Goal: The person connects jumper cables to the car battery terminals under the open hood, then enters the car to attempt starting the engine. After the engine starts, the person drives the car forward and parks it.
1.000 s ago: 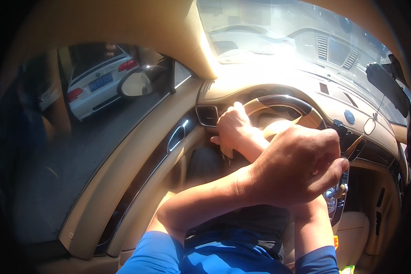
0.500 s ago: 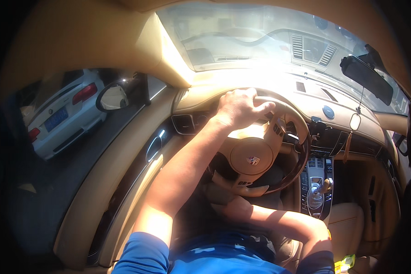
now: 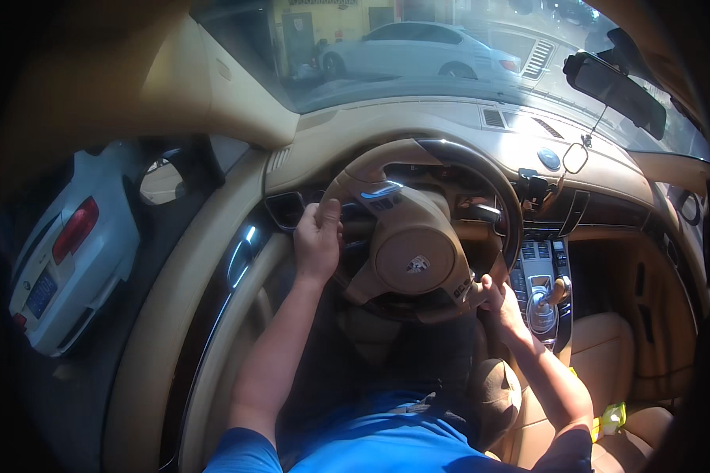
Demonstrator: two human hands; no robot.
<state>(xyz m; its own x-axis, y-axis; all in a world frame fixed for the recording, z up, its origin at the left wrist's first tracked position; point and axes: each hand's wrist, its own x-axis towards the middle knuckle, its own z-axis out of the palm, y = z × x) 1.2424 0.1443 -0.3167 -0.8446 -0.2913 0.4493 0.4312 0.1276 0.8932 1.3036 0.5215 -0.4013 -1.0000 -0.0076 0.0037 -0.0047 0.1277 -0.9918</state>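
A tan steering wheel (image 3: 416,260) with dark wood sections on its rim sits in front of me, turned away from level. My left hand (image 3: 319,239) is closed round the left side of the rim, its thumb pointing up along it. At the lower right of the wheel, my right hand (image 3: 500,304) grips the rim with its fingers curled. Behind the right part of the wheel shows a stalk (image 3: 481,213). Both forearms reach forward from blue short sleeves.
Right of the wheel stands a gear lever (image 3: 558,290) on the centre console. A phone holder (image 3: 532,186) is fixed to the dashboard, and a mirror (image 3: 617,93) hangs above. Outside are a white car (image 3: 79,244) at the left and another white car (image 3: 418,51) ahead.
The wheel has rotated. My left hand has gone from its top to its left side, and my right hand from below to the lower right rim. The white car outside at the left has shifted.
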